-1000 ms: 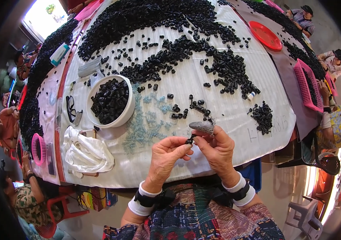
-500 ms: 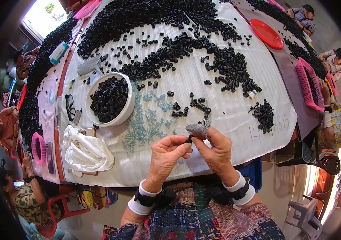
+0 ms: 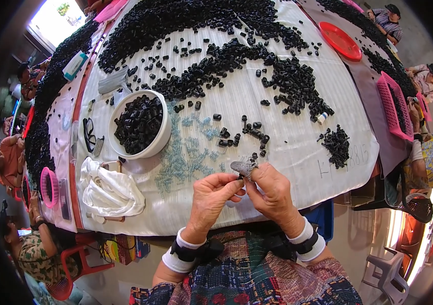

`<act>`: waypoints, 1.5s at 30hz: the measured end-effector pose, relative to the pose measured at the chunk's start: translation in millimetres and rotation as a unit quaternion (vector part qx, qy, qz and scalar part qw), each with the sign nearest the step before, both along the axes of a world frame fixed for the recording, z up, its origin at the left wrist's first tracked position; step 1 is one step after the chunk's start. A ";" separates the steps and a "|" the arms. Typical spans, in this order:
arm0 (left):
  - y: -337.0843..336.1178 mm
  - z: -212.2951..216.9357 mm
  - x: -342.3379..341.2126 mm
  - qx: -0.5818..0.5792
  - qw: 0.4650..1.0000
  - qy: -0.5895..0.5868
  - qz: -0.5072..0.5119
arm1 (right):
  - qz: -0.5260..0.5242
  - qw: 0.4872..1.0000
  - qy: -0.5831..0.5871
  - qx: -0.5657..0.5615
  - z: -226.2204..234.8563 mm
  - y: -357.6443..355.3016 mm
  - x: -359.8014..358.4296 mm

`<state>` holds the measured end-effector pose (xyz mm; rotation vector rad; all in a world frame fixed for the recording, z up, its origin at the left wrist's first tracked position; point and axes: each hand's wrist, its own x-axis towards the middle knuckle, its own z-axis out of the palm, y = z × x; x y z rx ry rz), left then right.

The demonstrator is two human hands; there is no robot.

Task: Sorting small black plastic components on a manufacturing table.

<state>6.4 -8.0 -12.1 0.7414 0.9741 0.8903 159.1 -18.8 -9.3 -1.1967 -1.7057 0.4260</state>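
Observation:
Over the near edge of the table, my left hand (image 3: 210,197) pinches a small black plastic part (image 3: 241,177) between thumb and fingers. My right hand (image 3: 272,192) meets it there, closed on the same part, thumb and fingertips pressed together. A grey knitted finger cover (image 3: 244,166) sits at the right index finger. The part is mostly hidden by the fingertips, so its exact shape cannot be made out. Just beyond the hands lie several loose black cylindrical caps (image 3: 253,128). Clear bluish small pieces (image 3: 186,157) are spread to the left of them.
A white bowl (image 3: 164,133) full of black caps stands left, beside eyeglasses (image 3: 89,136) and a white cloth (image 3: 112,190). Large heaps of caps (image 3: 186,23) cover the far table. A small pile of black parts (image 3: 336,147) lies right. People work at both sides.
My right hand has rolled slightly inward and its grey-covered finger has shifted a little left and down. The left hand keeps its pinch almost unmoved.

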 end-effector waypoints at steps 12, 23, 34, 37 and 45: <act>4.6 -5.5 -3.4 -0.058 0.997 -0.039 0.027 | 0.033 0.997 0.008 -0.072 -6.7 -1.9 -2.7; 5.0 -8.6 -3.0 -0.041 0.999 -0.013 0.004 | 0.035 0.998 -0.036 -0.033 -16.4 -2.2 -9.1; 5.7 -6.4 1.6 -0.054 0.998 -0.027 0.020 | 0.012 0.998 -0.054 -0.021 -15.0 -1.0 -10.8; 6.8 -5.1 2.8 -0.056 0.998 -0.029 0.016 | 0.003 0.998 -0.054 -0.016 -13.7 -0.3 -9.8; 8.3 -8.5 2.5 -0.045 0.998 -0.033 0.018 | -0.014 0.999 -0.034 -0.018 -12.5 1.6 -15.0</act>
